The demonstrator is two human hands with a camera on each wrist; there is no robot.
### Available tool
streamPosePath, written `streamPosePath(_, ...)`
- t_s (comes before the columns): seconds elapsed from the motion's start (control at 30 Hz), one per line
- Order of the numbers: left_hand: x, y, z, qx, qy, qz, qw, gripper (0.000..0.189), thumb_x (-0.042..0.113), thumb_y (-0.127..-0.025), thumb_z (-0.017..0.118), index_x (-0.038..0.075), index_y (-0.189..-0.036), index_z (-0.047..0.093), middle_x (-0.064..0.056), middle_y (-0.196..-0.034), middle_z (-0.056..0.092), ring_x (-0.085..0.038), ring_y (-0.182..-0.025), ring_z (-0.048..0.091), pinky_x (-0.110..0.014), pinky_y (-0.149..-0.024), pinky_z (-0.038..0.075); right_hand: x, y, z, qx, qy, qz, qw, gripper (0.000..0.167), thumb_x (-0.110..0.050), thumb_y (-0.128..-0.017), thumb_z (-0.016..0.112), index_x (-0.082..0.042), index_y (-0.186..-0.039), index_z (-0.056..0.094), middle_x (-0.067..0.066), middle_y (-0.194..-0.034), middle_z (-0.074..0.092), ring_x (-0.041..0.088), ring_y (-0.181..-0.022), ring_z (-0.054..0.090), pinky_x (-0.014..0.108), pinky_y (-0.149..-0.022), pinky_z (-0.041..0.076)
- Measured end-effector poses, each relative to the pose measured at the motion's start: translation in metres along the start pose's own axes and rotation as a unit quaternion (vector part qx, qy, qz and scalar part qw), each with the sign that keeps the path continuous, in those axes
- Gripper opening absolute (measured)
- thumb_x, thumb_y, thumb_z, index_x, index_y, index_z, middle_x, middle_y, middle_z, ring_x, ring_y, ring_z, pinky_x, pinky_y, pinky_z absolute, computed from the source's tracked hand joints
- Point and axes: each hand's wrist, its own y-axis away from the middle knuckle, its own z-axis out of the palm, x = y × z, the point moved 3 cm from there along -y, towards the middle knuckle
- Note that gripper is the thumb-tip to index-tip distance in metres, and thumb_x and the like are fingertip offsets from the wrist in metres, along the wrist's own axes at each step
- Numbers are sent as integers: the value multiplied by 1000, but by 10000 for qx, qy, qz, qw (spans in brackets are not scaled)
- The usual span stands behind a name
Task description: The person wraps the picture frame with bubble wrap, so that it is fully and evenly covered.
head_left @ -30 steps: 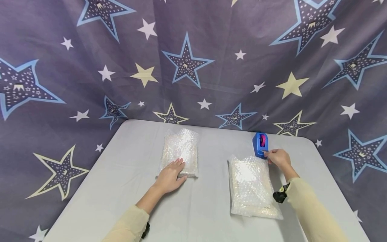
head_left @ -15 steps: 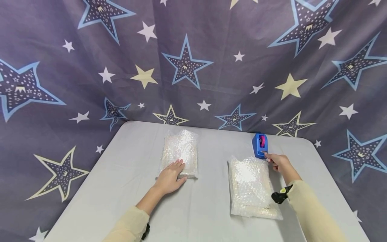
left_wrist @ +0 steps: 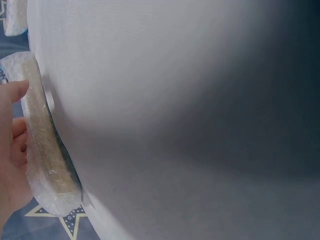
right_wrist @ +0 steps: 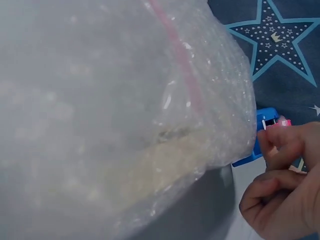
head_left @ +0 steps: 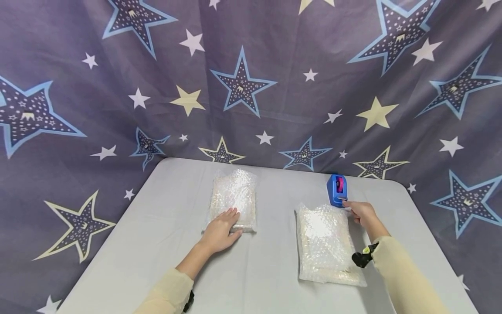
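My left hand rests with straight fingers on the near end of a smaller bubble-wrapped package, which lies flat on the table. In the left wrist view, my thumb lies along that package's side. My right hand is at the front of a blue tape dispenser, thumb and index finger pinching the end of the tape at the cutter. The other right fingers are curled in. A pink tape roll sits inside the dispenser.
A larger bubble-wrapped package lies between my arms, just left of the right forearm; a pink line runs across it in the right wrist view. The pale table ends at a curtain printed with stars.
My right hand has shifted slightly at the dispenser, its other fingers now more tucked under. The left hand stays on the smaller package, and neither package has moved.
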Motion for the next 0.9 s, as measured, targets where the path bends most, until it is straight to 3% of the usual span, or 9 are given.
streamPosePath(0.13, 0, 0, 1, -2, 8, -4, 10000, 58, 40, -90, 61, 1, -133, 55, -17, -142, 52, -30, -136, 47, -44, -117, 36, 1, -4, 0, 444, 311, 121, 9985, 35, -38, -87, 64, -10, -76, 46, -7, -50, 35, 10, -50, 34, 24, -52, 36)
streamPosePath(0.33, 1, -1, 1, 16, 58, -19, 10000, 58, 39, -90, 61, 1, -133, 55, -17, -142, 52, -30, -136, 48, -44, -117, 36, 1, -3, -2, 505, 35, -28, 9987, 39, -33, -87, 66, -1, -107, 58, -6, -62, 44, 8, -53, 40, 24, -54, 38)
streamPosePath(0.47, 0, 0, 1, -4, 59, -31, 10000, 58, 39, -90, 62, 1, -133, 55, -16, -142, 52, -30, -136, 47, -43, -117, 36, -1, 2, -2, 177, -786, -241, 9965, 16, -20, -90, 65, -6, -83, 63, -10, -57, 57, 1, -52, 52, 17, -56, 49)
streamPosePath(0.57, 0, 0, 2, -9, 29, -20, 10000, 58, 39, -90, 61, 1, -133, 55, -16, -142, 52, -30, -136, 47, -43, -117, 36, -3, 6, -2, -110, -1418, -346, 9892, 22, -10, -91, 62, -10, -69, 62, -7, -57, 62, 0, -52, 58, 15, -57, 55)
streamPosePath(0.77, -1, 0, 3, 26, 2, 4, 10000, 57, 39, -90, 62, 1, -133, 56, -16, -142, 53, -30, -136, 48, -43, -116, 37, -3, 7, -3, -482, -1698, -197, 9841, 25, -7, -92, 60, -10, -68, 64, -5, -58, 63, 1, -53, 57, 13, -57, 54)
streamPosePath(0.9, -1, -1, 3, 57, 1, 14, 10000, 58, 39, -90, 62, 1, -133, 56, -16, -142, 52, -30, -136, 48, -43, -117, 37, -2, 5, -3, -1127, -1647, -156, 9798, 32, -7, -96, 53, -12, -66, 64, -7, -59, 61, -1, -54, 55, 9, -56, 49)
